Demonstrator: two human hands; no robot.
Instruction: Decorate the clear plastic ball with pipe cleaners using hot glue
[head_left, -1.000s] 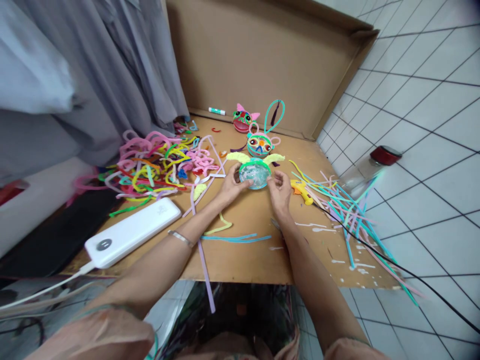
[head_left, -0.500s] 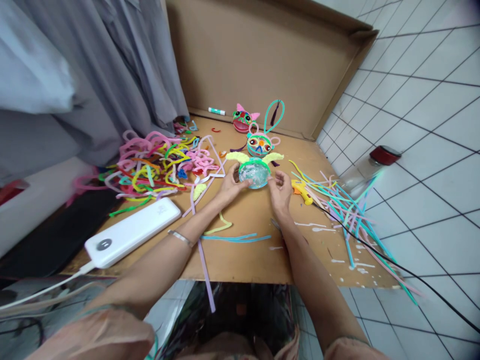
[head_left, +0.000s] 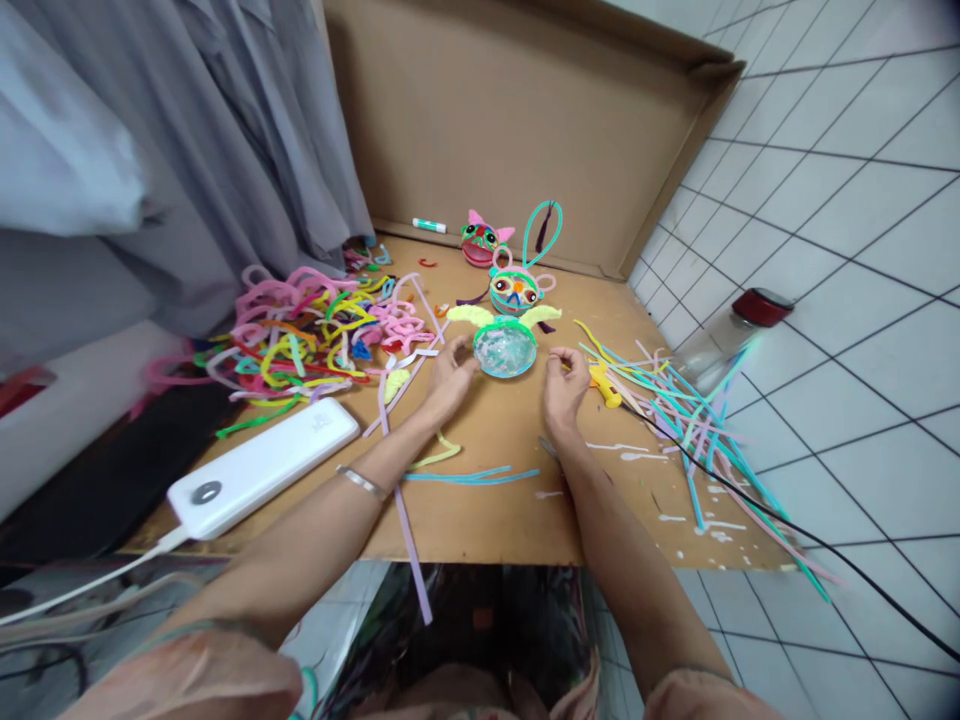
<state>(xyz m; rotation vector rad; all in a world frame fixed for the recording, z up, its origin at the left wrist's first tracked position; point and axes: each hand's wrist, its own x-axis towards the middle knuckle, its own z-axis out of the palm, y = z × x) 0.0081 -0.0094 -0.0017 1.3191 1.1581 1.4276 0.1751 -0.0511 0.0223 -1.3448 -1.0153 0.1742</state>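
A round blue-green dish-like piece (head_left: 505, 350) with a green rim sits on the table, pale yellow winged strips at its top. Beside its left edge is my left hand (head_left: 453, 375), fingers loosely curled and slightly apart, holding nothing visible. My right hand (head_left: 565, 388) is to the right of the piece, apart from it. Its thumb and fingertips are pinched together, and anything between them is too small to make out. Just behind the piece stands a decorated face (head_left: 516, 290) with pink loop ears and a turquoise loop.
Colourful fuzzy stems (head_left: 315, 330) are heaped at left, near a white power bank (head_left: 262, 468). A yellow glue gun (head_left: 606, 386), loose stems (head_left: 697, 420) and a red-lidded jar (head_left: 731, 335) are at right. Another face (head_left: 480, 240) and a marker (head_left: 430, 225) stand farther back.
Both hands have drawn off the round piece, the left one outward to the left and the right one slightly to the right. The piece now rests on the table without their hold.
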